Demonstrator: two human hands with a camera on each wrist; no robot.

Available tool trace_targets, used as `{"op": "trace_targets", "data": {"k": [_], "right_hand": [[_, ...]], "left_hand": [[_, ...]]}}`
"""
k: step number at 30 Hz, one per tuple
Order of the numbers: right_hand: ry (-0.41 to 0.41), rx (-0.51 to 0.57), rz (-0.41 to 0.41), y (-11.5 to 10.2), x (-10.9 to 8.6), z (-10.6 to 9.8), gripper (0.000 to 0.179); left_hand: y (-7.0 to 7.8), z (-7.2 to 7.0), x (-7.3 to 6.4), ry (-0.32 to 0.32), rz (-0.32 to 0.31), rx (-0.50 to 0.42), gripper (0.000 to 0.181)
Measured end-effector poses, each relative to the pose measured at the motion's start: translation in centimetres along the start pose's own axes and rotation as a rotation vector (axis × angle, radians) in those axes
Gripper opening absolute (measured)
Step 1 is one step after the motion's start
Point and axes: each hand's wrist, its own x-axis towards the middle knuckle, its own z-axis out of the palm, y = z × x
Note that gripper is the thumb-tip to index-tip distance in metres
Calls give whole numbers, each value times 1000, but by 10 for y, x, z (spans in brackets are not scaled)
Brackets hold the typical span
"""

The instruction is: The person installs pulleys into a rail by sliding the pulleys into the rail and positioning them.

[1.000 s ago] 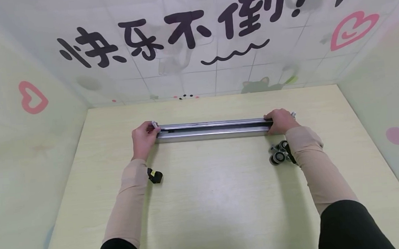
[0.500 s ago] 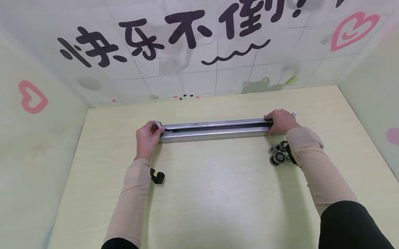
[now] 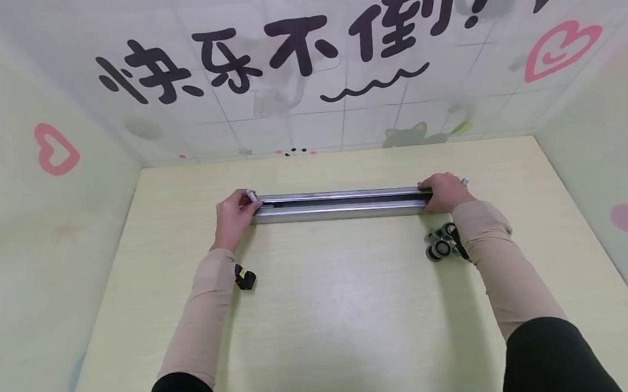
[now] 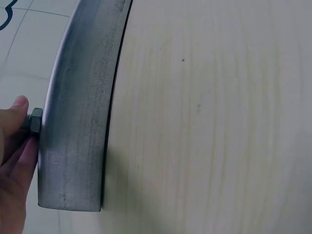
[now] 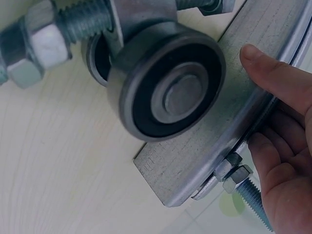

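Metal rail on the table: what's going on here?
A person has both hands on the metal rail, slot side up on the table. The left hand pinches a bolt at the rail's left end; the right hand grips the rail near its right end, where a second bolt with nuts sticks out. A roller carriage is off the rail, partly hidden by the right sleeve. A small black object sits by the left sleeve.
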Motion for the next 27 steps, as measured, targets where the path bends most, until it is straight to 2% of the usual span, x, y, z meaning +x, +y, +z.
{"op": "trace_targets", "data": {"k": [3,6,9,11,15,21,25,27], "right_hand": [[3,-6,-9,1,1,0,59],[5,-11,-17,1,1,0,59],[6,-15,-21,1,1,0,58],[8,-14,-23,1,1,1,58],[9,-10,-31,0,1,2,58],[11,-6,-36,-3,1,2,58],[7,-8,-39,-2,-1,0,58],[5,-12,-44,-3,-2,-1,57]], "left_hand": [[1,-6,0,-42,14,4,31],[0,-16,3,-120,-12,26,44],[-3,-25,6,-211,-31,104,59],[-6,-30,7,-253,-21,173,64],[-7,-34,8,-286,-1,255,64],[0,-36,12,-347,-18,360,56],[6,-34,15,-389,-49,390,53],[7,-33,16,-406,-85,373,54]]}}
